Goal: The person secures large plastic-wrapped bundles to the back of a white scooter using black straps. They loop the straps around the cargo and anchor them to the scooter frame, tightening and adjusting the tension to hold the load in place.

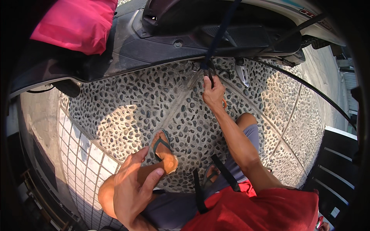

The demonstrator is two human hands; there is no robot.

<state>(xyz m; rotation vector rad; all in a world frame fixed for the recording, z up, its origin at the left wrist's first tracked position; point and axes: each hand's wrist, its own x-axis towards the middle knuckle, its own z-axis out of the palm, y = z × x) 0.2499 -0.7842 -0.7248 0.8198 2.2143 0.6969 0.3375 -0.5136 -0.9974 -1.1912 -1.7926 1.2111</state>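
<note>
My right hand (214,93) reaches to the lower side of a motor scooter (154,52). Its fingers are closed round the dark lower end of a navy blue strap (217,42), which runs down over the scooter's footboard. Exactly how that end is shaped is hard to make out. Something orange (224,103) shows beside the right palm. Over my bent left knee, my left hand (135,186) is held with thumb and fingers apart and nothing in it.
A bright pink cloth cover (77,25) lies over the scooter's left part. The metal side stand (242,73) is right of my right hand. A black cable (304,82) curves off to the right. Below is pebbled paving (177,100), with white tiles (83,154) at left.
</note>
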